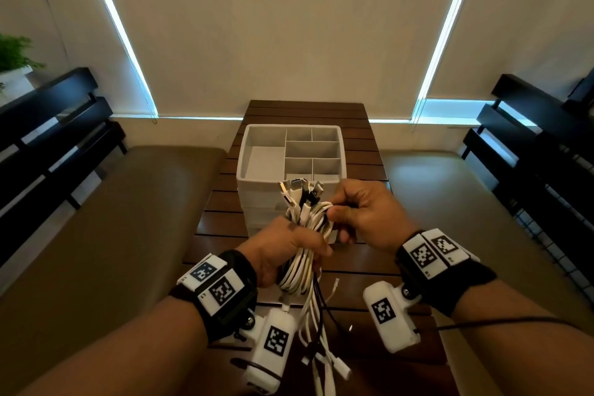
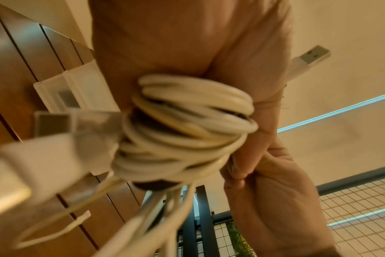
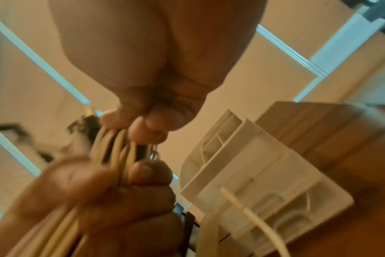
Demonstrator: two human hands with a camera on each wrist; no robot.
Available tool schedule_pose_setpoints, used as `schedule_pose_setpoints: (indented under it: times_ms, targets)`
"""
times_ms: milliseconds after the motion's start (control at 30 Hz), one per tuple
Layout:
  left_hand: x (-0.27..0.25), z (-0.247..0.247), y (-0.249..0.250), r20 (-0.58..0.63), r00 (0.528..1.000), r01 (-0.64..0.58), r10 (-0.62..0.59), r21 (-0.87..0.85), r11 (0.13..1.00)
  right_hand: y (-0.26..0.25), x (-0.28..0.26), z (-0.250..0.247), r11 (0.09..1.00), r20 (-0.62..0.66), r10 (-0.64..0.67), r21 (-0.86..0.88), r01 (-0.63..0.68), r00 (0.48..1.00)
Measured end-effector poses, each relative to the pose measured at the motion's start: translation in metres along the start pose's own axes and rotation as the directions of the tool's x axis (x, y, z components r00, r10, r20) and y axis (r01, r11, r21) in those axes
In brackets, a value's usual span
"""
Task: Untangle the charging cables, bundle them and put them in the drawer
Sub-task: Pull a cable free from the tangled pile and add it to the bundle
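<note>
left hand (image 1: 283, 251) fisted around white cable bundle (image 1: 305, 254), right hand (image 1: 360, 214) pinching its loops at 2 o'clock, plugs fanned upward.

Both forearms reach in from the bottom of the head view, each wrist strapped with a black band. The left hand (image 1: 283, 251), low and centre, is fisted around the cable bundle (image 1: 305, 254). The right hand (image 1: 363, 212), just right of centre and slightly higher, pinches the bundle's upper loops with curled fingers.
</note>
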State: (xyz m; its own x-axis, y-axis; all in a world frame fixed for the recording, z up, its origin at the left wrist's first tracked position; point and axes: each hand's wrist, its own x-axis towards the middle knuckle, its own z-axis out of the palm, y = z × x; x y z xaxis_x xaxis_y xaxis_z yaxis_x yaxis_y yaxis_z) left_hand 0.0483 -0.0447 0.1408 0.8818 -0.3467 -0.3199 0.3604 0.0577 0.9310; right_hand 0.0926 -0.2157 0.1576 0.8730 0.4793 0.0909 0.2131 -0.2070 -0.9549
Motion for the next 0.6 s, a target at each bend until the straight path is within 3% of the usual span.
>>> schedule_pose_setpoints:
  times_ms: [167,300,400,467,533,600]
  targets:
    - [-0.004,0.003,-0.002,0.010,1.000,-0.020,0.020,-0.008,1.000,0.013,-0.004,0.003,0.962,0.008,0.038,0.270,-0.039,0.999]
    - [-0.006,0.004,0.005,-0.025,0.994,-0.109,0.108,-0.057,0.992,0.013,-0.005,0.011,0.958,-0.016,0.116,0.267,-0.108,0.993]
    - [0.001,0.007,0.007,-0.133,0.981,-0.150,0.141,-0.057,0.987,0.017,-0.011,0.023,0.980,0.194,0.162,0.086,-0.182,0.968]
    - [0.002,0.010,0.007,-0.217,0.966,-0.163,0.143,-0.076,0.984,0.019,-0.014,0.036,0.980,0.290,0.135,0.101,-0.171,0.948]
    - [0.002,0.012,0.005,-0.266,0.951,-0.183,0.155,-0.082,0.980,0.018,-0.017,0.043,0.959,0.264,0.148,0.198,-0.203,0.953]
    - [0.004,0.014,0.002,-0.281,0.950,-0.171,0.133,-0.114,0.979,0.016,-0.017,0.045,0.968,0.217,0.146,0.170,-0.184,0.965]
